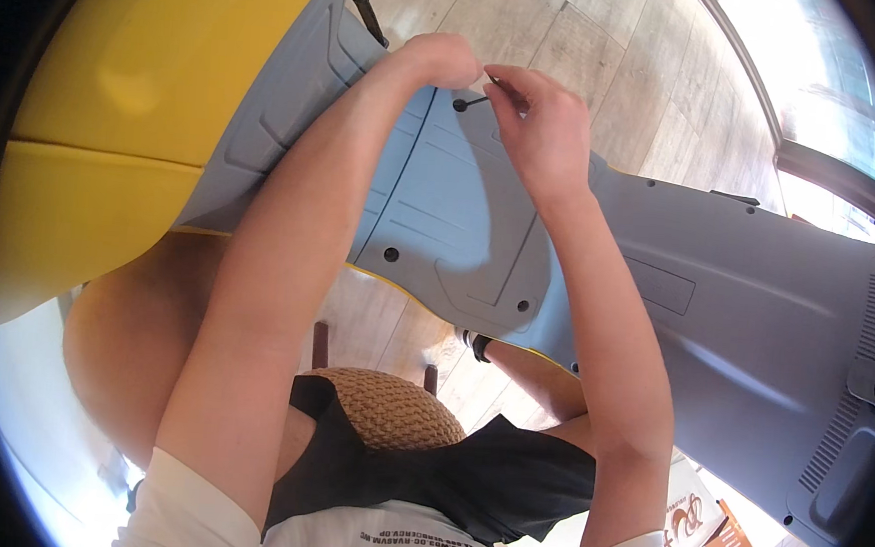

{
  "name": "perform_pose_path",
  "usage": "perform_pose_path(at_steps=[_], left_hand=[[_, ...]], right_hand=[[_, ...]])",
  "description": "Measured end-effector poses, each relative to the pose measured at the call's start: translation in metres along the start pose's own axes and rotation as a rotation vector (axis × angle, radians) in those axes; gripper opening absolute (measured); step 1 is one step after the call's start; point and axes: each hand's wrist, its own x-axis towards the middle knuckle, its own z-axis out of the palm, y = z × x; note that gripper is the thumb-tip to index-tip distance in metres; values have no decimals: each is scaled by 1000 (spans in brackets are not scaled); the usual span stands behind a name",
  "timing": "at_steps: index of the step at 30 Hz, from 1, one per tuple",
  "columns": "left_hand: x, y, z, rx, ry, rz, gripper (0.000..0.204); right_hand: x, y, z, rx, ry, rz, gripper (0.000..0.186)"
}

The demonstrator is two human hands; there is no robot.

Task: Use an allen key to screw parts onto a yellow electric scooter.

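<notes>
A thin dark rod-like tool (479, 101) is pinched in the fingers of my right hand (547, 120). Its far end meets a round dark hole (459, 105) near the far edge of a grey plastic floorboard panel (481, 216). The grip covers most of the tool, so its exact kind does not show. Just left of that hole, my left hand (446, 59) is bent over the panel's far edge, its fingers turned away and hidden. The panel belongs to a scooter-like vehicle with a large yellow body (119, 74) on the left.
Dark round holes (391, 255) dot the panel. A grey vented front section (775, 324) extends right. A black peg (368, 17) sticks out at the far side. Below me is a woven stool (384, 411). A printed carton (693, 520) lies lower right, on wood-look flooring (611, 54).
</notes>
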Motion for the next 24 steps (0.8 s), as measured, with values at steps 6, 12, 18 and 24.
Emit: perform_pose_path(at_steps=[6, 12, 18, 24], left_hand=[[-6, 6, -9, 64, -79, 47, 33], [-8, 6, -9, -67, -51, -31, 34], [-1, -4, -4, -16, -46, 14, 36], [1, -6, -5, -24, -76, 57, 39]], right_hand=[[0, 2, -1, 58, -2, 97, 13], [0, 3, 0, 0, 9, 48, 14], [6, -5, -9, -132, -168, -109, 20], [20, -8, -21, -256, -367, -355, 24]])
